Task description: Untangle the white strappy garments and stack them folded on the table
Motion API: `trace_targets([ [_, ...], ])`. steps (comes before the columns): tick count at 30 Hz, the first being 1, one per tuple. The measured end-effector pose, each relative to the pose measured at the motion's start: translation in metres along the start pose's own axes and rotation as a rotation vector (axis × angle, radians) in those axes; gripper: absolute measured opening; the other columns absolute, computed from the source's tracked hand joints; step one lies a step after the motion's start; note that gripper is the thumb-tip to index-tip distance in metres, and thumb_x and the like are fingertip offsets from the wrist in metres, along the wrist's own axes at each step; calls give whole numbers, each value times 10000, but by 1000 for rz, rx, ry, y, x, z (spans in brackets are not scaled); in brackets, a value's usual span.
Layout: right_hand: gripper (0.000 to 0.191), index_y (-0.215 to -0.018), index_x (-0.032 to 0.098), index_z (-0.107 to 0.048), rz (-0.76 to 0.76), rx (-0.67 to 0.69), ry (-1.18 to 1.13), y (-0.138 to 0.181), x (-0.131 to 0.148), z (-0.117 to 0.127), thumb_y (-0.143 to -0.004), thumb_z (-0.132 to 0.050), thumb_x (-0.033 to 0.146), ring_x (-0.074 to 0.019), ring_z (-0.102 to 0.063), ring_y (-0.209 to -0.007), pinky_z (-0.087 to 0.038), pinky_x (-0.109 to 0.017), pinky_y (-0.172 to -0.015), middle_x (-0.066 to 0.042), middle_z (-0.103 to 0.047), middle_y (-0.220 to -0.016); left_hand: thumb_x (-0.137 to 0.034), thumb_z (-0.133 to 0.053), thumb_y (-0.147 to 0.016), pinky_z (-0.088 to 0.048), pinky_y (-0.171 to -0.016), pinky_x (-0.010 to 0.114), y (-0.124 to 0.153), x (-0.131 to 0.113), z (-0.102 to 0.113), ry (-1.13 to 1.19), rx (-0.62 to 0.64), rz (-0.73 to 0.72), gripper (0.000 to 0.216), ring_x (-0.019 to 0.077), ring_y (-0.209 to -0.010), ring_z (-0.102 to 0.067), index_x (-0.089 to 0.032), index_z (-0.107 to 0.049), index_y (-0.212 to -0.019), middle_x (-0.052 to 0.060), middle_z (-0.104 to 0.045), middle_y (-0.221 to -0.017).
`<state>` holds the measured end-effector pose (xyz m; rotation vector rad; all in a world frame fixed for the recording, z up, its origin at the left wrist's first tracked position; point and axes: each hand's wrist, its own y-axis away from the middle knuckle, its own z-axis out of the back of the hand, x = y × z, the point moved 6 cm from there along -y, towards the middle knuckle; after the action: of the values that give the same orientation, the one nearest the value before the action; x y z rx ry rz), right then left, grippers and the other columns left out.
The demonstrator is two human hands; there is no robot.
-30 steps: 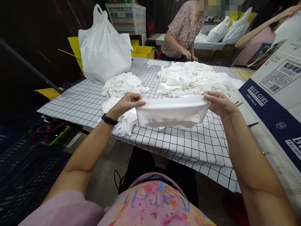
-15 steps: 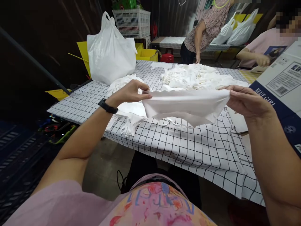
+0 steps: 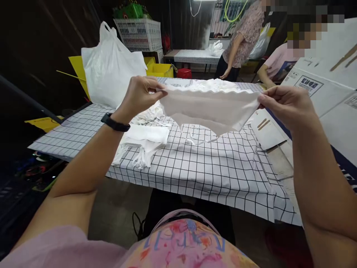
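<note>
I note the white cloth point(image 3: 209, 108) raised higher than a moment ago above the checked table point(image 3: 206, 163), left hand point(image 3: 141, 93) and right hand point(image 3: 291, 106) each pinched closed on an upper corner, so it apparently hangs open to view.

Left side: full white plastic bag point(image 3: 113, 70) upright on the bench point(image 3: 181, 167), handles up. Behind it, slatted white crate point(image 3: 139, 35) with a green basket point(image 3: 131, 11) on top — yellow bin point(image 3: 159, 70) lower right, red stool point(image 3: 184, 73) just beside. Further back: second bench point(image 3: 189, 56), small white bag point(image 3: 216, 48) on it. Co-worker in patterned top point(image 3: 234, 44) stands nearby; another in pink point(image 3: 281, 61) — partly behind the big white carton point(image 3: 334, 74), right.
</note>
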<state>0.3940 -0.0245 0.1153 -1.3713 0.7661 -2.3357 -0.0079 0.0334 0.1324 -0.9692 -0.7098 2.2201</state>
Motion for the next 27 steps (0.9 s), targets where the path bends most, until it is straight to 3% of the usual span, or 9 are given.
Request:
trace_targets([
  [6,213,-748,162,-717,70,-107,2,3,27,19,-717,-880,296,-99,-589,-604,-457,-276,-586,-17,-655,-680,-322,-877,-784,-603,-755,329,-10,-32,22,22,-126,-64,187,127,-786,-607,-246,-796,-935,-7,-746,-892],
  [9,268,-696,168,-689,28,-106,-154,4,38,24,-693,-899,334,-80,-558,-586,-438,-262,-579,8,-603,-634,-259,-905,-760,-598,-683,308,-9,-46,34,95,-200,-125,196,126,-789,-621,-237,-810,-929,23,-726,-893],
  [13,400,-643,183,-609,-53,-97,-319,9,57,25,-685,-923,427,-57,-517,-558,-410,-246,-555,40,-518,-596,-215,-940,-723,-621,-714,298,-3,-63,47,178,-267,-173,245,118,-816,-637,-167,-812,-926,42,-684,-887],
  [17,435,-644,170,-616,-26,-101,-200,22,77,28,-679,-939,459,-42,-470,-544,-337,-260,-529,46,-490,-585,-153,-918,-732,-570,-641,187,4,-74,56,142,-301,-151,202,88,-828,-634,-189,-825,-908,26,-665,-891],
  [19,470,-639,164,-617,2,-101,-108,29,84,31,-631,-962,483,-37,-438,-543,-299,-270,-520,44,-489,-594,-115,-905,-725,-560,-645,169,6,-78,59,156,-299,-153,223,87,-872,-650,-191,-826,-919,34,-671,-986],
  [22,530,-618,171,-596,20,-90,-46,36,87,35,-526,-1000,501,-54,-468,-568,-342,-283,-533,29,-525,-625,-79,-896,-698,-584,-710,208,9,-81,60,204,-268,-137,328,93,-884,-685,-158,-807,-1004,33,-693,-1063],
  [27,417,-685,192,-640,30,-146,-9,44,86,41,-529,-994,348,-110,-591,-622,-477,-310,-586,-2,-623,-685,-74,-905,-668,-598,-773,279,14,-82,58,280,-205,-47,397,90,-782,-656,-135,-792,-1043,12,-729,-863],
])
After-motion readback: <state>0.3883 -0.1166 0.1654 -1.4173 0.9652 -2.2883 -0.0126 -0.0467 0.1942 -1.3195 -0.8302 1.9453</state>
